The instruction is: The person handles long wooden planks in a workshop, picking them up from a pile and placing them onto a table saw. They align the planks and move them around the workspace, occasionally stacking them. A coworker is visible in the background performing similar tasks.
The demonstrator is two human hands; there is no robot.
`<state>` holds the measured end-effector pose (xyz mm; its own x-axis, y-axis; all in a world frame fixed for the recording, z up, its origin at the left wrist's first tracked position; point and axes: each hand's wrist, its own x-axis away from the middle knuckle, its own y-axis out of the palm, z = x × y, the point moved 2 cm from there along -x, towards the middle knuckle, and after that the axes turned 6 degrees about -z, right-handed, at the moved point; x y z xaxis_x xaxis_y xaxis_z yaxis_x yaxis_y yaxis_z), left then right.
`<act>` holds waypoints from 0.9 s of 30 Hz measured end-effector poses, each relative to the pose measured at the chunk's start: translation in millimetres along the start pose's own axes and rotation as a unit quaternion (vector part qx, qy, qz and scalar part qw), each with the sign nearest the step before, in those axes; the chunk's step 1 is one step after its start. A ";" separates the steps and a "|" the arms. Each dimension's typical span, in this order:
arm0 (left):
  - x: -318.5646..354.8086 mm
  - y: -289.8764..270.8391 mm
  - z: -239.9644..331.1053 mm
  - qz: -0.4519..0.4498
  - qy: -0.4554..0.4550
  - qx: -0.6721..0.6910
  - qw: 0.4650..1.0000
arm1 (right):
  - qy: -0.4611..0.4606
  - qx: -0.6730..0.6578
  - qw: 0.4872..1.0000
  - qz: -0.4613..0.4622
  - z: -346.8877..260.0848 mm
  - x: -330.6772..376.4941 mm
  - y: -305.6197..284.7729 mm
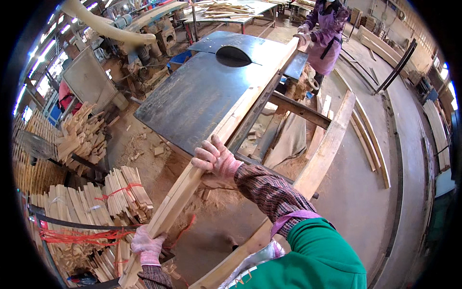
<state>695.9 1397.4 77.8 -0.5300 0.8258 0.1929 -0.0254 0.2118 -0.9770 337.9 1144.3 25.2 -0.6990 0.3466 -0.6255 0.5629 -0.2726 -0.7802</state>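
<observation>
A long wooden plank (180, 188) runs from the lower left, along the right side of a dark metal saw table (180, 98), to the far end. My left hand (147, 244), in a pale pinkish glove, is closed on the plank's near end. Farther along, my right hand (216, 158) wraps its gloved fingers over the plank beside the table's near corner. A round saw blade (233, 56) stands up through the table, left of the plank and apart from it. At the far end a co-worker (326, 41) in a purple apron has gloved hands at the plank.
Another long board (322, 149) lies to the right on a metal frame (301, 110). Bundled wood strips (127, 192) and a pile of offcuts (84, 137) stand at left. Curved strips (368, 130) lie on the floor. A ribbed hose (103, 29) hangs at upper left.
</observation>
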 end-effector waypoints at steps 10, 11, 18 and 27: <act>-100.6 -16.2 -29.4 -0.001 -0.010 -0.005 1.000 | -0.013 0.086 0.996 0.035 24.7 -77.1 69.6; -111.3 -17.8 -32.3 0.004 -0.015 -0.020 1.000 | -0.003 0.070 0.997 -0.011 27.2 -84.9 77.7; -174.7 -22.0 -54.6 -0.033 -0.031 -0.020 0.999 | 0.012 0.030 0.999 -0.013 41.8 -128.0 116.2; -207.3 -17.4 -65.0 -0.023 0.007 0.056 0.998 | -0.003 0.023 1.000 0.006 55.7 -150.1 141.3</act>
<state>861.3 1256.5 60.8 -0.5149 0.8235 0.2382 -0.1440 0.1909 -0.9710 497.7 1003.7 8.6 -0.6954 0.3381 -0.6341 0.5499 -0.3177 -0.7725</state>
